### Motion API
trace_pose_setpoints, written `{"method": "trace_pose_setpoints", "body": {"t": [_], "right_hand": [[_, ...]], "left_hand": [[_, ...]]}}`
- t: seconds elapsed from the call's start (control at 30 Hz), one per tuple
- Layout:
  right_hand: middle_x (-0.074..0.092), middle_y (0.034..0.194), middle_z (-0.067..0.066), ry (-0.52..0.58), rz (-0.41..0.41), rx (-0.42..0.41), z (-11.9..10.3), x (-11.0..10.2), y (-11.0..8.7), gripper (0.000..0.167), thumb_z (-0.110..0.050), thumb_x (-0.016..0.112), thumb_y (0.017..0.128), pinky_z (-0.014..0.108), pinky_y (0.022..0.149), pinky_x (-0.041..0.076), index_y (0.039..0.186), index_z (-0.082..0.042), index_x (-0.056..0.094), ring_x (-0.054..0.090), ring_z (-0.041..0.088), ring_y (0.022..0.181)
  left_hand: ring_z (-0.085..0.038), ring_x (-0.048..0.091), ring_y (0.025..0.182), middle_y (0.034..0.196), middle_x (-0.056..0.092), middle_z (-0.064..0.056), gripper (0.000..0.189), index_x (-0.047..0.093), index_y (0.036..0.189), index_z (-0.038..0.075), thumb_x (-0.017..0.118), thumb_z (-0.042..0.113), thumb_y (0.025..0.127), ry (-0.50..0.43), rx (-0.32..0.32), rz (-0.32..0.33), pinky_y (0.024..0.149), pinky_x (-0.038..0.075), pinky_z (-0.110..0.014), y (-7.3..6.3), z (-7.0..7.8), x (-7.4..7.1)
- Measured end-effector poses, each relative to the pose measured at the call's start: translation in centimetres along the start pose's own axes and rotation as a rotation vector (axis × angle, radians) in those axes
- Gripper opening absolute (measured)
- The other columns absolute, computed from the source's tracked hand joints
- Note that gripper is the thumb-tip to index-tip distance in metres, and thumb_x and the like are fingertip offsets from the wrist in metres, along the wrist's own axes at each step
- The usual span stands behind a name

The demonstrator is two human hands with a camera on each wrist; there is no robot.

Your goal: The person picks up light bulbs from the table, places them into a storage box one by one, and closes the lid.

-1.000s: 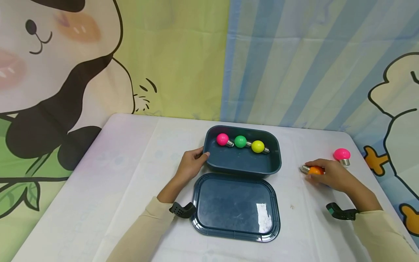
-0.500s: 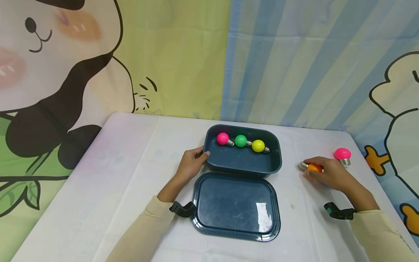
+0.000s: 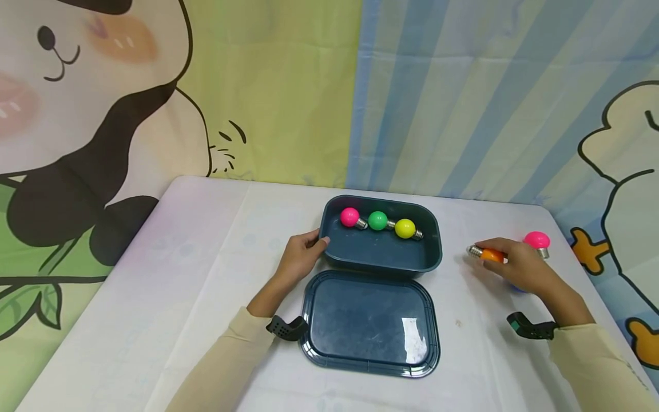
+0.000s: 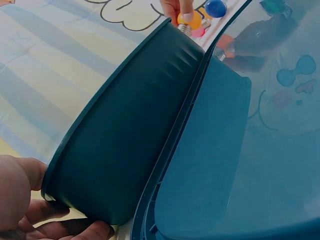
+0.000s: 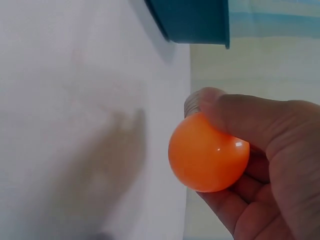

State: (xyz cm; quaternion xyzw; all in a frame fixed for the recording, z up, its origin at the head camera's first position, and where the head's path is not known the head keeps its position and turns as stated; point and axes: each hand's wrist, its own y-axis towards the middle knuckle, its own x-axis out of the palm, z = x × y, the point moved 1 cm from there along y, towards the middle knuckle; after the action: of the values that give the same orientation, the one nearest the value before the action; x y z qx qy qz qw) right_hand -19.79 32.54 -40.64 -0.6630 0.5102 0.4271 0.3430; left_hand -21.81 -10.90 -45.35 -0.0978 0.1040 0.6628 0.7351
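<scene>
The step in hand looks like bringing the orange bulb, right of centre in the head view, to the box at mid-frame; next likely calls for a leftward carry over its rim. The right hand pinches the bulb; the left hand grips the box's left end.

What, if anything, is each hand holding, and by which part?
The right hand holds the orange bulb by its round part; the left hand grips the box at its left end.
</scene>
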Motion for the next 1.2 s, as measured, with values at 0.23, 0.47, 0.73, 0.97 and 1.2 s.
{"method": "trace_pose_setpoints", "body": {"t": [0.23,0.47,0.73,0.97,1.2], "right_hand": [[0.061,0.119,0.028,0.011,0.050,-0.059,-0.9,-0.6,0.3,0.039,-0.016,0.071,0.089,0.056,0.079,0.053,0.124,0.000,0.064,0.058,0.038,0.096],[0.062,0.119,0.026,0.009,0.110,-0.117,-3.3,-1.0,0.7,0.041,-0.021,0.072,0.089,0.058,0.078,0.053,0.124,-0.001,0.065,0.058,0.041,0.099],[0.063,0.120,0.022,0.023,0.148,-0.195,-5.3,-1.2,1.0,0.039,-0.013,0.075,0.087,0.058,0.078,0.053,0.123,-0.002,0.066,0.060,0.041,0.101],[0.064,0.118,0.023,0.019,0.165,-0.218,-5.6,-1.3,1.0,0.039,-0.011,0.075,0.086,0.059,0.079,0.052,0.122,-0.001,0.066,0.060,0.042,0.100],[0.063,0.120,0.022,0.045,0.160,-0.209,-6.0,-1.3,1.0,0.039,-0.013,0.075,0.087,0.060,0.081,0.051,0.124,-0.002,0.065,0.059,0.042,0.103]], "left_hand": [[-0.018,0.059,0.115,0.128,0.061,-0.012,0.045,0.055,0.136,0.001,0.059,0.025,0.098,0.002,-0.006,0.001,0.091,0.051,-0.036,-0.1,-0.1,0.0],[-0.019,0.058,0.117,0.130,0.060,-0.013,0.046,0.054,0.137,0.000,0.059,0.026,0.098,-0.001,-0.002,-0.006,0.092,0.051,-0.036,-0.1,-0.2,0.0],[-0.020,0.056,0.120,0.132,0.059,-0.013,0.047,0.053,0.137,-0.001,0.059,0.025,0.098,-0.015,0.008,-0.018,0.094,0.049,-0.036,-0.1,-0.1,0.1],[-0.020,0.056,0.120,0.131,0.059,-0.013,0.047,0.053,0.137,-0.001,0.058,0.026,0.098,-0.010,0.019,-0.023,0.095,0.048,-0.037,-0.1,0.0,0.0],[-0.020,0.056,0.120,0.131,0.059,-0.013,0.047,0.054,0.137,-0.001,0.058,0.026,0.098,-0.021,0.015,-0.023,0.094,0.049,-0.037,-0.1,-0.1,-0.1]]}}
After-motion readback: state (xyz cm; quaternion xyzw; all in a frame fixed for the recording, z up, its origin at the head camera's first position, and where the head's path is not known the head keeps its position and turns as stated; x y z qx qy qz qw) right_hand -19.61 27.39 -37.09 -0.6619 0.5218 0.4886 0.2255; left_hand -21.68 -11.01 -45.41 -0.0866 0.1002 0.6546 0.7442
